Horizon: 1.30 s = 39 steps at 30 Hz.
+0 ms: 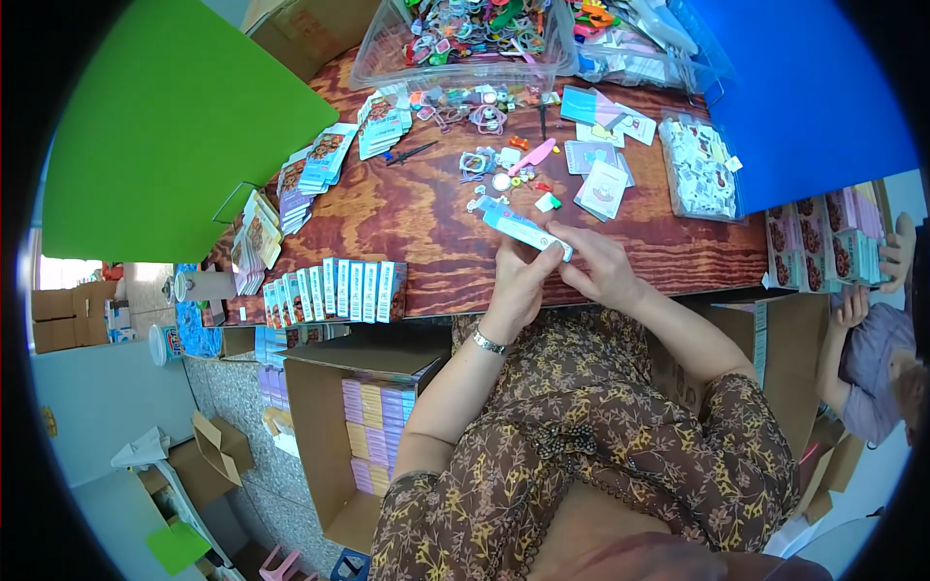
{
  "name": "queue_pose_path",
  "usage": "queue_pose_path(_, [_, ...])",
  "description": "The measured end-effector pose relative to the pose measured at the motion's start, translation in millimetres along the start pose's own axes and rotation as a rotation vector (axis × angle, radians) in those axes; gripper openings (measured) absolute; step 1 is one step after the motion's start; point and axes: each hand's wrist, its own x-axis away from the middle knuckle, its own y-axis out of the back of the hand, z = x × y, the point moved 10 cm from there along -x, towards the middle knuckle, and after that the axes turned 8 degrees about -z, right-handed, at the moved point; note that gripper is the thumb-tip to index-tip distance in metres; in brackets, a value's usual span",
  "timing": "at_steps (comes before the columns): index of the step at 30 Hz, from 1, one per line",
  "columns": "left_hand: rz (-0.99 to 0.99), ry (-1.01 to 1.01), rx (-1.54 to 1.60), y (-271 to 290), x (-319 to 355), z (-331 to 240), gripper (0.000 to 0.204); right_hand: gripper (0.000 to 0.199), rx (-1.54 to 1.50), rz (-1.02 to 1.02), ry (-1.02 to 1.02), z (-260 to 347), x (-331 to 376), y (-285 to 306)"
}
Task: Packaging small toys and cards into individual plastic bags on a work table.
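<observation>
A slim white-and-blue carton (520,229) is held above the table's near edge, tilted down to the right. My left hand (521,286) grips it from below, thumb along its front. The fingers of my right hand (603,266) close round its right end. Past the carton lie a pink plastic knife (532,157), a bundle of bands (479,162) and small coloured trinkets. Farther right, a fan of printed cards (603,189) rests on the wood. A row of upright small cartons (339,290) stands to the left of my hands.
Across the back stands a clear bin (363,76) of trinkets. A clear tray (678,201) of small white pieces sits at right, below a blue panel (823,97). A green panel (174,136) rises at left, beside stacked flat cartons (327,160). Another person's hand (901,254) touches boxes at far right.
</observation>
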Motion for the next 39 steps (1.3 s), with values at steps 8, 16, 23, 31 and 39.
queue_pose_path(8, [-0.123,-0.397,-0.518,27.4,4.9,-26.2,0.068,0.068,0.648,0.06,-0.234,-138.9,-16.3,59.4])
queue_pose_path(16, [-0.243,-0.528,-0.993,36.9,15.0,-34.8,0.073,0.034,0.631,0.124,-0.376,-172.9,-26.0,66.3])
queue_pose_path(23, [-0.272,-0.522,-1.037,40.7,13.1,-39.6,0.071,0.01,0.109,-0.104,-0.539,-155.2,-29.0,101.2])
queue_pose_path(31, [-0.273,-0.65,-1.256,39.4,11.7,-38.5,0.075,0.01,-0.221,-0.186,-0.278,-41.3,-44.2,77.6])
queue_pose_path(39, [-0.21,-0.924,-1.368,15.0,39.9,-53.0,0.07,0.016,0.05,0.134,0.065,22.2,-47.9,28.5])
